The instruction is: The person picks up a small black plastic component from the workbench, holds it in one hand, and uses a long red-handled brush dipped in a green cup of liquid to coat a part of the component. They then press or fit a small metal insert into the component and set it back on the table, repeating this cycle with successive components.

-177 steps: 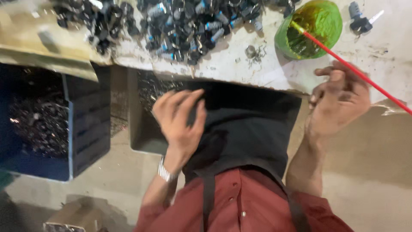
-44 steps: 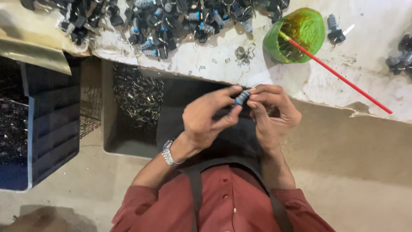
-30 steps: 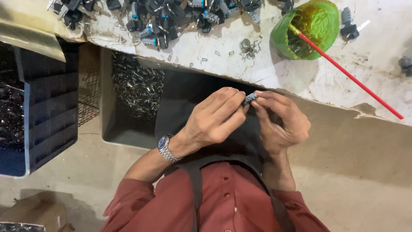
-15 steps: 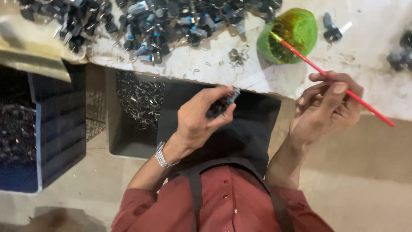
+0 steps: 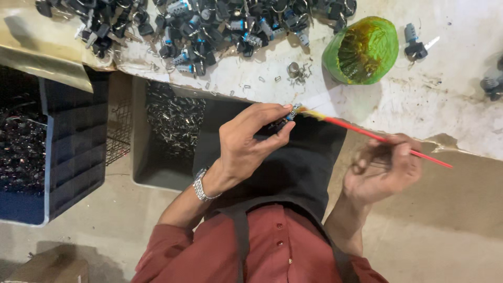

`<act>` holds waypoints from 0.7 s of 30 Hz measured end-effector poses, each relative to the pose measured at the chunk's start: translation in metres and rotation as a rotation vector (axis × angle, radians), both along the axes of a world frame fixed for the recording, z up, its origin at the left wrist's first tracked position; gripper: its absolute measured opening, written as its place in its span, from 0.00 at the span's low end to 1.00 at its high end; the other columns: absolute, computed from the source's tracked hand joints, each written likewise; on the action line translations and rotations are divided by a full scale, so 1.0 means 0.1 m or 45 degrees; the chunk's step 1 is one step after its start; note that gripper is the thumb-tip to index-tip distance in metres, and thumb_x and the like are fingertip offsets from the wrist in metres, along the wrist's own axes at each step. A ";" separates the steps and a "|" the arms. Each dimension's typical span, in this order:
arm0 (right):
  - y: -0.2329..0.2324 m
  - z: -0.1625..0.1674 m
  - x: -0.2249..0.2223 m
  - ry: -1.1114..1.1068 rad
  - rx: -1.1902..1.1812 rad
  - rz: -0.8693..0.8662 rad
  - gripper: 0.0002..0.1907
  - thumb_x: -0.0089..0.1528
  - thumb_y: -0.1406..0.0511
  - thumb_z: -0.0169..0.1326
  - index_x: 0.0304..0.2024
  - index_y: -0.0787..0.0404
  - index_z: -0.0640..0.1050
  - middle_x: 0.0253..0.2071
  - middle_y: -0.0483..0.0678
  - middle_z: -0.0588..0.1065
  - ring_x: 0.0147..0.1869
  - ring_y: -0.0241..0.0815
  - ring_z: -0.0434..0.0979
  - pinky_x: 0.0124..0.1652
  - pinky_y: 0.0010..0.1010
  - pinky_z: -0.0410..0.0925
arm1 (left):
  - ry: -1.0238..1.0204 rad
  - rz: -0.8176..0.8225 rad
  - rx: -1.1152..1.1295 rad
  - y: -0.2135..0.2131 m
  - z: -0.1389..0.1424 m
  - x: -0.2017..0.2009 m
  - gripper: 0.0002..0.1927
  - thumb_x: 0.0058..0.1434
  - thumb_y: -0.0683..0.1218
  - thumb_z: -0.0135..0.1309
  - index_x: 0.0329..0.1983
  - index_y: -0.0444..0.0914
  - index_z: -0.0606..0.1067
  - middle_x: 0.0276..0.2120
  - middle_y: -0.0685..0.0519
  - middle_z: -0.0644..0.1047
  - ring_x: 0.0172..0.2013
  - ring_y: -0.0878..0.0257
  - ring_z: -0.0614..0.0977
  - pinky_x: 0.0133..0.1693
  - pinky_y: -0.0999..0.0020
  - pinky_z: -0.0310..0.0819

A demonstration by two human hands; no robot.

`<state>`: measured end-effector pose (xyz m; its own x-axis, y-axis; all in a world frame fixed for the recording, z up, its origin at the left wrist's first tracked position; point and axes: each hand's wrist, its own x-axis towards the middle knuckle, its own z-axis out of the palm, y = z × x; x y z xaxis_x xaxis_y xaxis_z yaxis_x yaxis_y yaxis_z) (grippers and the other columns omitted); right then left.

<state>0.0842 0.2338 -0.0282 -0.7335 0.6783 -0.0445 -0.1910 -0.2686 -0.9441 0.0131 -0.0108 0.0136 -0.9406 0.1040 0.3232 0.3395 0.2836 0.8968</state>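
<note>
Red brush point(image 5: 382, 140) now out of green cup point(image 5: 361, 50), tip touching small lock cylinder point(image 5: 287, 116) pinched in left hand point(image 5: 246, 141) fingertips above dark apron. Right hand point(image 5: 382, 173) fingers curled round brush handle; dabbing underway, prob.

Left hand point(image 5: 246, 144) raised in front of the chest, palm turned toward the body, fingers point(image 5: 262, 112) curled forward with thumb and forefinger tips pinched together near the edge of the worktop. Left wrist bent slightly back, forearm bare and slanting down toward a rolled red sleeve at the lower left. Right hand point(image 5: 382, 170) lower and further out to the side, blurred, fingers loosely curled inward in a pen-like grip, knuckles up. Right forearm bare, angled down and inward toward the torso. Hands well apart, not touching.
</note>
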 end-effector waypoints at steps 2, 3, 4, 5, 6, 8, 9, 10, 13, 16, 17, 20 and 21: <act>0.16 -0.02 -0.04 0.014 0.106 -0.197 0.14 0.76 0.59 0.55 0.43 0.65 0.74 0.33 0.48 0.70 0.25 0.33 0.63 0.18 0.22 0.51 | -0.002 -0.003 0.024 -0.04 -0.01 0.02 0.17 0.60 0.36 0.69 0.51 0.35 0.78 0.46 0.49 0.82 0.45 0.59 0.86 0.48 0.70 0.84; 0.25 -0.02 -0.05 0.094 0.090 -0.164 0.15 0.76 0.58 0.54 0.45 0.65 0.74 0.32 0.48 0.70 0.23 0.32 0.62 0.20 0.22 0.51 | -0.009 0.010 0.034 -0.06 -0.01 0.04 0.17 0.61 0.36 0.68 0.51 0.35 0.78 0.46 0.49 0.82 0.45 0.59 0.86 0.47 0.71 0.84; 0.34 -0.03 -0.10 0.169 0.055 -0.126 0.16 0.76 0.56 0.52 0.48 0.65 0.75 0.31 0.49 0.70 0.21 0.32 0.61 0.21 0.22 0.51 | -0.021 0.029 0.026 -0.13 -0.01 0.08 0.16 0.61 0.36 0.68 0.51 0.35 0.78 0.47 0.49 0.82 0.46 0.59 0.87 0.47 0.71 0.84; 0.42 -0.05 -0.17 0.211 -0.007 -0.097 0.18 0.77 0.57 0.51 0.49 0.68 0.75 0.33 0.52 0.71 0.23 0.34 0.62 0.22 0.23 0.52 | -0.049 0.116 -0.049 -0.23 -0.01 0.13 0.16 0.61 0.37 0.68 0.51 0.36 0.78 0.47 0.50 0.81 0.46 0.58 0.86 0.48 0.70 0.83; 0.43 -0.12 -0.24 0.251 -0.075 -0.076 0.20 0.78 0.57 0.50 0.51 0.72 0.74 0.36 0.54 0.71 0.25 0.36 0.63 0.23 0.25 0.53 | -0.077 0.196 -0.129 -0.34 -0.01 0.19 0.16 0.61 0.37 0.68 0.50 0.36 0.78 0.47 0.50 0.81 0.47 0.58 0.85 0.49 0.68 0.82; 0.34 -0.22 -0.33 0.151 -0.021 0.038 0.18 0.80 0.60 0.48 0.54 0.73 0.74 0.39 0.56 0.73 0.26 0.38 0.65 0.23 0.25 0.55 | -0.140 0.403 -0.303 -0.54 -0.03 0.30 0.16 0.60 0.36 0.67 0.50 0.37 0.79 0.48 0.50 0.80 0.50 0.56 0.82 0.53 0.65 0.78; 0.26 -0.25 -0.38 0.020 0.090 0.146 0.15 0.80 0.62 0.48 0.55 0.71 0.75 0.40 0.55 0.74 0.26 0.37 0.65 0.23 0.24 0.56 | -0.165 0.543 -0.407 -0.65 -0.04 0.35 0.17 0.60 0.36 0.66 0.51 0.37 0.79 0.50 0.49 0.78 0.52 0.54 0.80 0.56 0.63 0.76; 0.18 -0.24 -0.42 -0.032 0.147 0.200 0.12 0.81 0.63 0.49 0.53 0.68 0.74 0.39 0.54 0.75 0.26 0.36 0.66 0.23 0.23 0.56 | -0.178 0.680 -0.503 -0.74 -0.05 0.38 0.18 0.59 0.35 0.65 0.52 0.37 0.79 0.51 0.49 0.77 0.55 0.53 0.77 0.58 0.60 0.74; -0.11 -0.08 -0.46 -0.130 0.277 0.288 0.11 0.80 0.63 0.52 0.46 0.63 0.72 0.37 0.50 0.74 0.26 0.33 0.68 0.23 0.21 0.59 | -0.016 0.712 -0.659 -0.83 -0.09 0.37 0.16 0.62 0.38 0.64 0.53 0.41 0.79 0.55 0.51 0.75 0.59 0.52 0.72 0.62 0.57 0.69; -0.37 0.17 -0.39 -0.435 0.624 0.336 0.12 0.79 0.63 0.58 0.48 0.61 0.69 0.36 0.46 0.70 0.30 0.30 0.71 0.26 0.18 0.62 | -0.004 0.704 -1.063 -0.84 -0.14 0.12 0.18 0.67 0.43 0.66 0.60 0.42 0.80 0.55 0.51 0.74 0.59 0.51 0.71 0.61 0.53 0.65; -0.42 0.23 -0.39 -0.456 0.647 0.421 0.11 0.78 0.64 0.59 0.45 0.62 0.71 0.35 0.46 0.73 0.30 0.29 0.71 0.27 0.18 0.63 | -0.007 0.692 -1.124 -0.83 -0.15 0.02 0.17 0.68 0.44 0.66 0.59 0.42 0.80 0.56 0.52 0.74 0.58 0.51 0.71 0.60 0.53 0.65; -0.60 0.28 -0.42 -0.520 1.105 0.610 0.10 0.68 0.66 0.67 0.45 0.61 0.78 0.31 0.45 0.74 0.32 0.32 0.69 0.34 0.25 0.65 | 0.105 0.642 -1.239 -0.80 -0.15 -0.24 0.14 0.69 0.47 0.66 0.55 0.41 0.79 0.56 0.53 0.75 0.57 0.50 0.71 0.57 0.53 0.63; -0.64 0.28 -0.44 -0.416 1.182 0.665 0.10 0.67 0.66 0.66 0.46 0.60 0.78 0.36 0.46 0.76 0.33 0.34 0.71 0.35 0.26 0.67 | 0.172 0.625 -1.257 -0.80 -0.13 -0.25 0.13 0.67 0.47 0.67 0.52 0.41 0.79 0.54 0.53 0.75 0.56 0.49 0.72 0.57 0.53 0.63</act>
